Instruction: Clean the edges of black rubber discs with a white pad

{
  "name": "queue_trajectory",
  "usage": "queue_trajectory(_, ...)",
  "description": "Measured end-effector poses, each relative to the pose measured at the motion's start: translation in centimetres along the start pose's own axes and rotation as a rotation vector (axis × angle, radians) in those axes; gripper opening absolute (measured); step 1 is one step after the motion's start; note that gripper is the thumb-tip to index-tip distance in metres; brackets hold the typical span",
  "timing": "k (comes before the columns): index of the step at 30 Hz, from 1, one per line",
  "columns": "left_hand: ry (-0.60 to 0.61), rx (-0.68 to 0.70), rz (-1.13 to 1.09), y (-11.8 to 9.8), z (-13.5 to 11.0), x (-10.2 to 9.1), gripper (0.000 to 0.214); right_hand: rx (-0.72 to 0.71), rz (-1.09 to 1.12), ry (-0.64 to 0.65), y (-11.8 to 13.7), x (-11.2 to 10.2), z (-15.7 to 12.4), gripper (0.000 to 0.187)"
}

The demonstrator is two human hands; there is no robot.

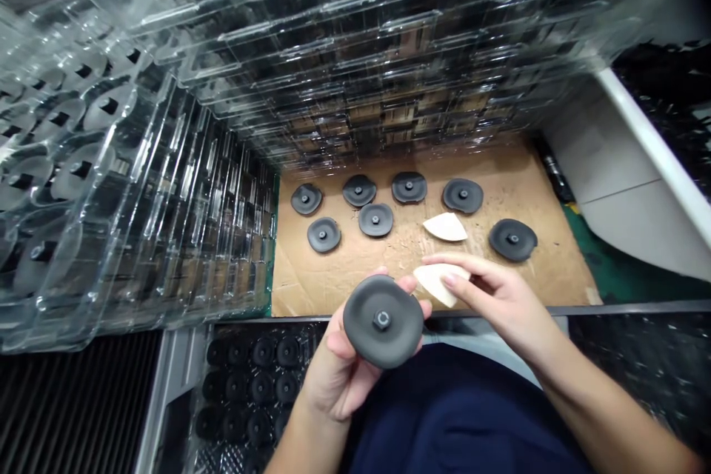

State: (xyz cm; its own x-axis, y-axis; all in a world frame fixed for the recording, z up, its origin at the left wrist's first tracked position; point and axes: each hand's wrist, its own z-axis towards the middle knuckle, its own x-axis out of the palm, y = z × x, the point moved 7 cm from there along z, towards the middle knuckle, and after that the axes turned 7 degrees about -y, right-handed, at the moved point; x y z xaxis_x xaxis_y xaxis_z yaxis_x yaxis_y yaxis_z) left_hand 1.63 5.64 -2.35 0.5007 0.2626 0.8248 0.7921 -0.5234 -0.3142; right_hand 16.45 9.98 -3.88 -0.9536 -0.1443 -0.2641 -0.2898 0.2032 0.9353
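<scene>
Left hand (pixel 343 378) of mine cradles a matte dark-grey, dished round disc (pixel 382 345) from below, its centre stub facing up, over the near edge of the brown cardboard sheet (pixel 311 281); my right hand (pixel 497 295) pinches a cream, curved-sided triangular, foam-like pad (pixel 436 280) just beside the disc's rim. I judge the disc best steadied from beneath, fingertips off its face, with a light pinch so the pad's points don't bend. I'd mind the similar discs (pixel 375 220) toward the sheet's far edge and the spare cream pad (pixel 446 227) in from its right edge.
</scene>
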Motion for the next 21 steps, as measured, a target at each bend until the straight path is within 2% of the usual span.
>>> queue_trajectory(6, 0.019, -0.001, -0.005, 0.1, -0.2, -0.2, 0.053, -0.077, -0.061, 0.026, 0.7, 0.9, -0.1, 0.028)
queue_trajectory(21, -0.036, -0.013, 0.102, 0.5, -0.4, -1.4, 0.056, -0.077, -0.102, 0.07, -0.9, 1.8, -0.2, 0.028)
